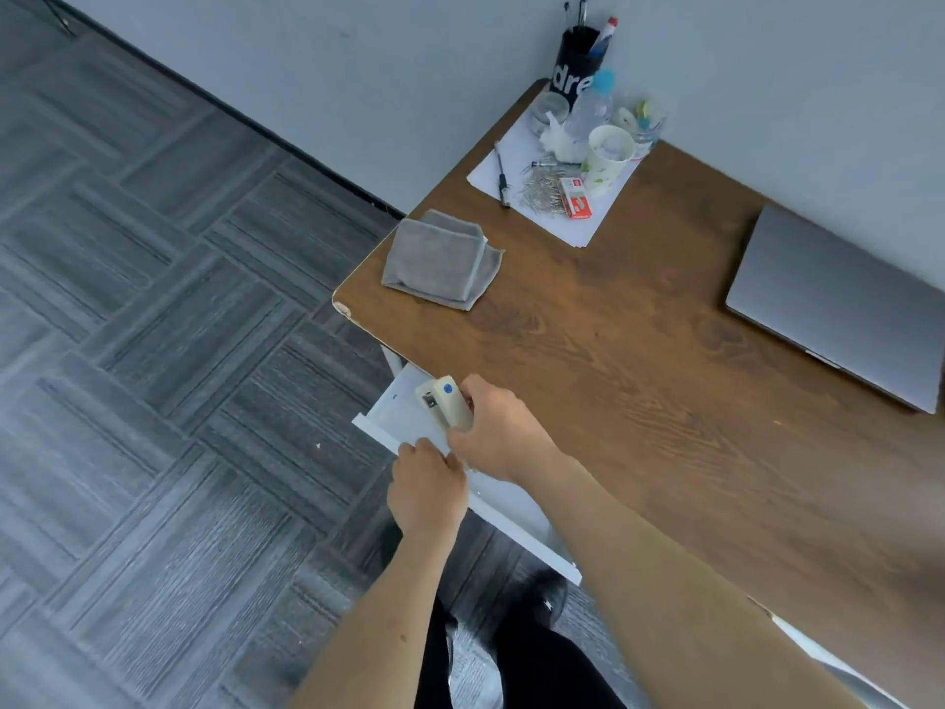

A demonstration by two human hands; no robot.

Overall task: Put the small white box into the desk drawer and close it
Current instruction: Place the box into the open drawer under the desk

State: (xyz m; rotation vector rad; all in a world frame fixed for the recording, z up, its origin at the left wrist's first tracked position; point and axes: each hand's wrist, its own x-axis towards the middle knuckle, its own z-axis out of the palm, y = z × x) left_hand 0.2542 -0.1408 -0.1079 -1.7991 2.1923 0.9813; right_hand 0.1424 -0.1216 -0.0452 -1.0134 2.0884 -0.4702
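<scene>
The right hand (498, 434) holds the small white box (446, 403) over the open drawer (394, 419); the left hand (427, 491) grips the drawer's front edge.

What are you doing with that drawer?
A person is putting a small white box into the open desk drawer. The right hand holds the box just over the drawer, and the left hand grips the drawer's front edge. The box isn't let go yet, and the drawer isn't closed. A grey cloth and laptop lie on the desk.
</scene>
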